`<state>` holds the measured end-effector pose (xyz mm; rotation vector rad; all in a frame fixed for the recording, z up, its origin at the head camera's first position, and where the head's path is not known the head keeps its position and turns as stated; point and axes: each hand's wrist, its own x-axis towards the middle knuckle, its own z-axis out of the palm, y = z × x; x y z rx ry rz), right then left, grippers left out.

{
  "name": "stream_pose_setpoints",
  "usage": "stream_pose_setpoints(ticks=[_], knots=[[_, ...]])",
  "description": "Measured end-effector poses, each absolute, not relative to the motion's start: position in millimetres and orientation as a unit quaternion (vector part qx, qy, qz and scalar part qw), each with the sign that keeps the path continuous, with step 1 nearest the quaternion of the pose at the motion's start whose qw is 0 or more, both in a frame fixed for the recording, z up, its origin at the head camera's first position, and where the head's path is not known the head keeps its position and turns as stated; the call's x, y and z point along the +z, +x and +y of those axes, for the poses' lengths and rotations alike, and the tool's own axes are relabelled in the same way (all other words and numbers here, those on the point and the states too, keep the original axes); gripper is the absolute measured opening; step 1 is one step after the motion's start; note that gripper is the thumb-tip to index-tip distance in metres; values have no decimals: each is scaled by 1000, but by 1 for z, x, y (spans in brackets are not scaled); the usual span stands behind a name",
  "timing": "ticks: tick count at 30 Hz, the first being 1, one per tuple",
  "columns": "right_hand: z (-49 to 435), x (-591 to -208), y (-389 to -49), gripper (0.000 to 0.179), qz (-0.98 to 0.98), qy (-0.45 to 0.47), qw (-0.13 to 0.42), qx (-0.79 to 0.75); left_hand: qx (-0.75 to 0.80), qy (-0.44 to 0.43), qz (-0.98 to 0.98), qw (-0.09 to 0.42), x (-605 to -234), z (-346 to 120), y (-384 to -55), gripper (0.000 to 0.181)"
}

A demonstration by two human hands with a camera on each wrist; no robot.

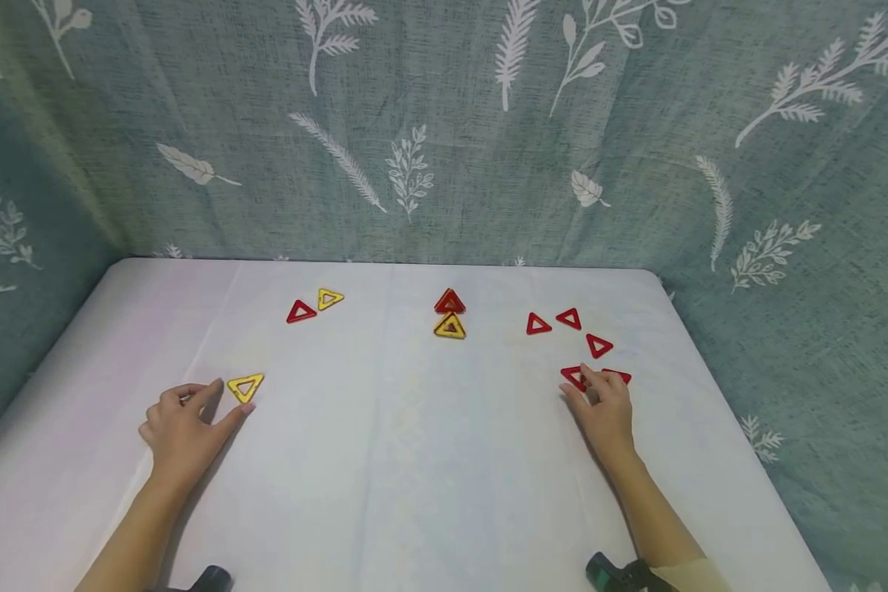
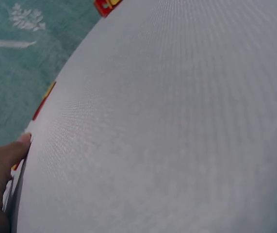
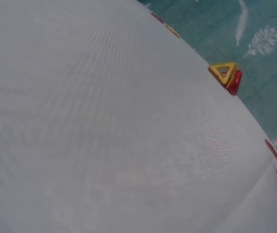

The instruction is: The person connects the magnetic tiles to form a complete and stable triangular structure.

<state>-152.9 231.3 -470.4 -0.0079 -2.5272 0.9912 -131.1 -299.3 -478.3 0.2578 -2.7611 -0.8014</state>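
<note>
On the left, a yellow triangle (image 1: 247,377) with a hollow centre lies flat on the white table. Beside it is my left hand (image 1: 181,432), thumb and index finger spread apart; the thumb tip is at the triangle's lower corner and the index fingertip near its left corner. At the right, my right hand (image 1: 605,411) reaches over a red triangle (image 1: 568,373), partly covering it, thumb and index apart at its edges. Another red triangle (image 1: 622,376) shows just behind that hand. The left wrist view catches the left thumb (image 2: 13,154); contact with the pieces is unclear.
At the back centre, a red triangle (image 1: 450,298) adjoins a yellow triangle (image 1: 450,335), both seemingly stacked. A red triangle (image 1: 301,318) and a yellow triangle (image 1: 321,301) lie back left. Further red triangles (image 1: 599,353) lie back right. A leaf-patterned curtain (image 1: 444,148) borders the table.
</note>
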Motion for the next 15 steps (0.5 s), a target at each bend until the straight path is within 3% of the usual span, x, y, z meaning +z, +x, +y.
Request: stream_pose_setpoints(ticks=[6, 15], knots=[[236, -467, -157, 57, -928, -76, 130, 340, -274, 81, -951, 121, -478, -297, -130, 54], [236, -465, -160, 53, -940, -77, 108, 315, -264, 45, -957, 112, -479, -290, -132, 55]])
